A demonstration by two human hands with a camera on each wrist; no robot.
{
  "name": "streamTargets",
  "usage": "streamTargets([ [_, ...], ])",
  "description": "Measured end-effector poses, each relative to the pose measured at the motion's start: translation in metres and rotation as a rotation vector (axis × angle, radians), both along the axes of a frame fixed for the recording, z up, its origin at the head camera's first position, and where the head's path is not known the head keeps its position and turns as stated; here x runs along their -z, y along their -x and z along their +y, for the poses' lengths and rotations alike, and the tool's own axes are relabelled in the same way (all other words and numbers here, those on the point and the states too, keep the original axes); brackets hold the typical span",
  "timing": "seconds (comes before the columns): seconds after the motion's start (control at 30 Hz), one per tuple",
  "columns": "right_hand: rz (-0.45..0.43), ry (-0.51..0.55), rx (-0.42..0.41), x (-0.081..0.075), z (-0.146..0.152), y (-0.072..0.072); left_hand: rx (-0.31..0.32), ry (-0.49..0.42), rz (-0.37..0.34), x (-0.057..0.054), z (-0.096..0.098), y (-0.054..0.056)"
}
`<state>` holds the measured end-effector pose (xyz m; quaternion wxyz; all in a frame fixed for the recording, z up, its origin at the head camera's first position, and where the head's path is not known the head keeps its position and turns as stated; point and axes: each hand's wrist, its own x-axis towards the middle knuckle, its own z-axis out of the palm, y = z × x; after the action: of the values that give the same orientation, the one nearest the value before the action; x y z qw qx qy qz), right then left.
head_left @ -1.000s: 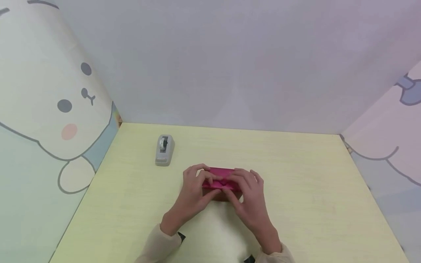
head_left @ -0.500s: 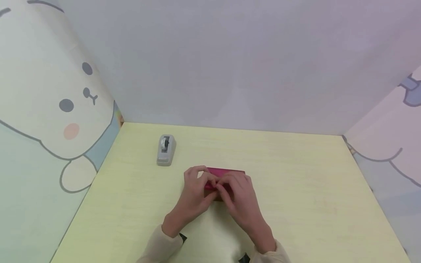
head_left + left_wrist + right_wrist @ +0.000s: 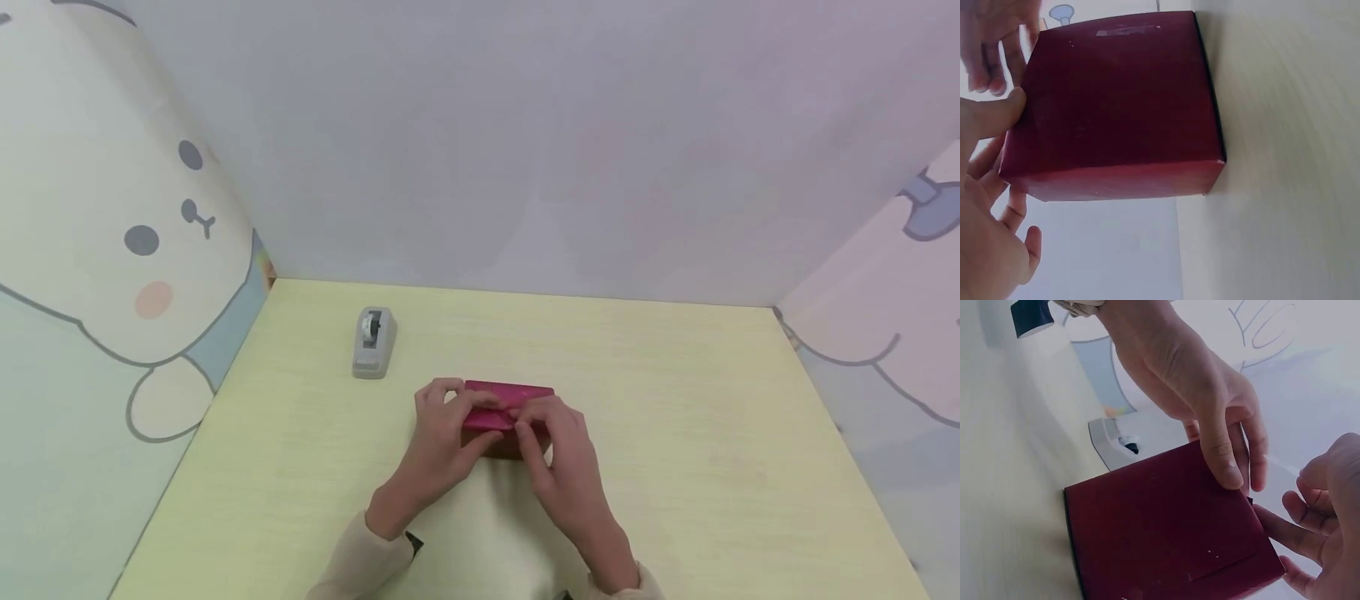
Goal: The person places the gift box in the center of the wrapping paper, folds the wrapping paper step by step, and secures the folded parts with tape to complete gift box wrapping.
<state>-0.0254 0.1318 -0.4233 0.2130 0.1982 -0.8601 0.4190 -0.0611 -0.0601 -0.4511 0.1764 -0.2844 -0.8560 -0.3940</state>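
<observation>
A box point(image 3: 510, 389) wrapped in dark red, shiny paper stands on the table before me. My left hand point(image 3: 437, 437) grips its left side, thumb against the near face and fingers over the top and far side. At the middle of the top is my right hand point(image 3: 570, 471), its thumb and index fingertips close together. In the right wrist view a faint clear strip point(image 3: 1282, 465), which looks like tape, runs to those fingertips, and another right finger touches the box edge. A shiny tape strip point(image 3: 1129, 29) also lies along the near face's upper edge in the left wrist view.
A grey tape dispenser point(image 3: 372, 343) with a roll in it stands behind and left of the box. The pale yellow table point(image 3: 675, 392) ends at a light back wall, with cartoon-printed panels on both sides.
My right hand moved left to meet the left fingertips over the box's top, then drew back slightly right, with thumb and index together. The left hand kept its place on the box.
</observation>
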Motion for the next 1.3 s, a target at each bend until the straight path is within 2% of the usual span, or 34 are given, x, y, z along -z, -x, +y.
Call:
streamTargets([
  [0.13, -0.043, 0.058, 0.0, 0.002, 0.003, 0.001, -0.012, 0.047, 0.041, 0.001, -0.001, -0.001],
  [0.23, -0.059, 0.063, 0.028, 0.003, 0.003, 0.002, -0.02, 0.095, 0.134, 0.003, -0.004, 0.0],
  [0.37, -0.139, 0.092, 0.082, 0.002, 0.001, 0.003, -0.02, 0.112, 0.262, 0.007, -0.006, 0.002],
  [0.43, -0.182, 0.108, 0.103, 0.0, -0.001, 0.003, -0.023, 0.096, 0.285, 0.009, -0.007, 0.002],
  [0.67, -0.281, 0.077, 0.178, -0.007, -0.005, 0.004, -0.023, 0.009, 0.224, 0.013, -0.006, 0.001],
  [0.83, -0.313, 0.07, 0.201, -0.009, -0.008, 0.005, -0.028, 0.033, 0.227, 0.015, -0.005, 0.0],
  [1.03, -0.309, 0.054, 0.217, -0.01, -0.011, 0.006, -0.036, 0.053, 0.228, 0.014, -0.006, 0.0],
  [1.3, -0.326, 0.043, 0.238, -0.014, -0.011, 0.007, -0.022, 0.045, 0.223, 0.011, -0.006, 0.002],
])
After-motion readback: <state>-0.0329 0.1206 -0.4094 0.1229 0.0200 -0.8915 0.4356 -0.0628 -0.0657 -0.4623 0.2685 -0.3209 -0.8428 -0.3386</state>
